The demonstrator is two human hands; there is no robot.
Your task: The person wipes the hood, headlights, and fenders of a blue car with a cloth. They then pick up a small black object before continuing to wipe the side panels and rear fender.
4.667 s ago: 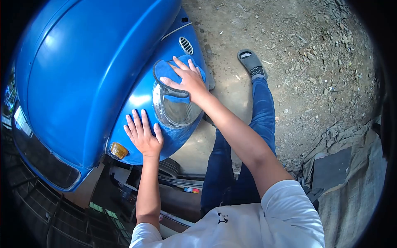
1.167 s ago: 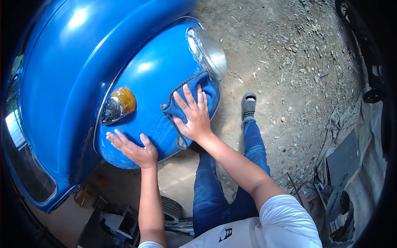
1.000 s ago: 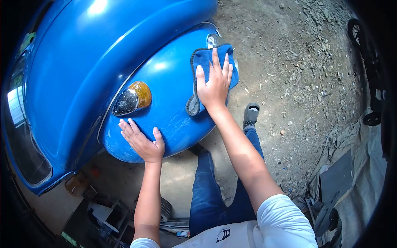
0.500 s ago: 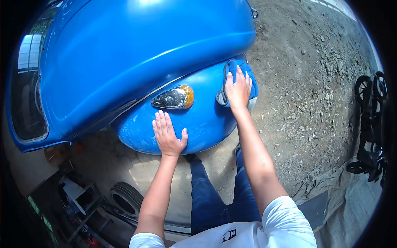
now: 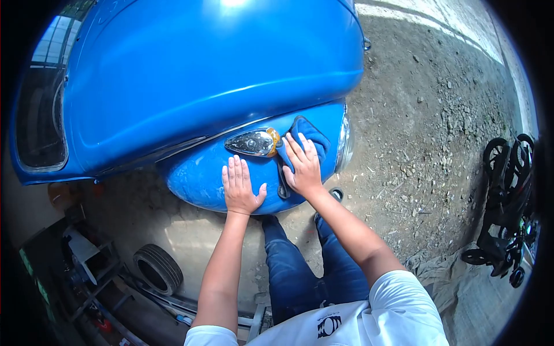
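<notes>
Closest in, a white T-shirt (image 5: 369, 314) with a small dark logo fills the bottom edge, and below it blue jeans (image 5: 294, 265) run down to the dusty ground. Two bare forearms reach up and away from the shirt.

The left hand (image 5: 239, 187) lies flat on the blue fender (image 5: 202, 176), fingers straight and together, thumb spread to the side; it grips nothing, only presses its palm against the paint. Just beside it, nearly touching at the thumb, the right hand (image 5: 303, 164) is also spread open, and under its palm and fingers sits a blue cloth (image 5: 309, 134), pinned against the fender rather than clenched. The cloth bunches out past the fingertips toward the fender's top, and a dark-edged fold of it hangs down between the two hands.

Touching the cloth's left edge is the chrome turn-signal housing (image 5: 251, 142) with its amber lens (image 5: 272, 140). To the right of the cloth the rim of the headlight (image 5: 343, 144) shows edge-on.

Beyond the fender rises the broad, glossy blue hood (image 5: 202, 69), sunlight glaring off its top.

On the ground to the lower left lies a tyre (image 5: 157, 268) amid metal clutter. Off to the right, well apart across gravel (image 5: 427, 115), stands a dark wheeled frame (image 5: 508, 207).
</notes>
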